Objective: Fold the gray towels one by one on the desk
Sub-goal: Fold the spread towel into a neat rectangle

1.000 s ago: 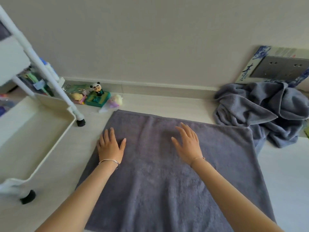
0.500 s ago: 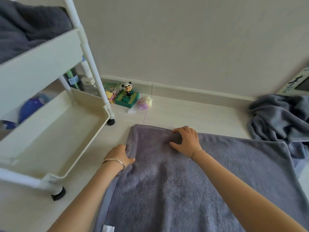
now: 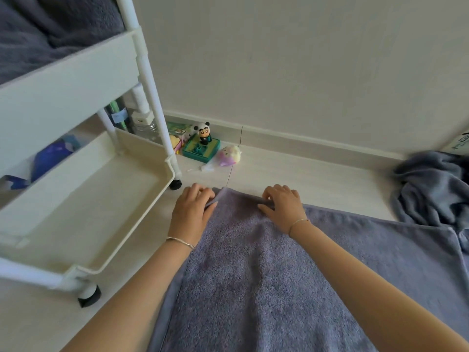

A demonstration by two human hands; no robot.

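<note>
2 sets of curled fingers are closed on the far hem of 1 gray towel [image 3: 253, 275]. The left hand [image 3: 191, 207] bends its fingers [image 3: 200, 190] over the far left corner with the thumb lying on top, so the corner is pinched and stands up in a small peak between the 2 hands. The right hand [image 3: 281, 205] hooks its fingers [image 3: 278, 190] over the hem just right of that peak, its thumb pressed onto the pile and pointing toward the left hand, with a short ridge of cloth bunched beneath it.

From the fingers back toward the person the towel lies spread flat on the pale desk [image 3: 304, 179]. It is lavender-gray, with a nubbly terry pile and a smoother band down its left side. Its other far corner lies well to the right of the right fingers.

Both palms face down with the wrists low. The bare forearms reach in from the lower edge of the view, the left one over the towel's left border. Each wrist wears 1 thin bracelet [image 3: 180, 242].

Beyond the fingers, against the wall, a panda figure [image 3: 203, 132] stands on a green box [image 3: 201, 148] beside a pastel plush toy [image 3: 229, 154]. Just left of the left fingers is a caster of a white cart [image 3: 88, 194], whose upper shelf holds a dark gray towel [image 3: 50, 29]. Far right of the right fingers sits a crumpled heap of gray towels [image 3: 431, 189].
</note>
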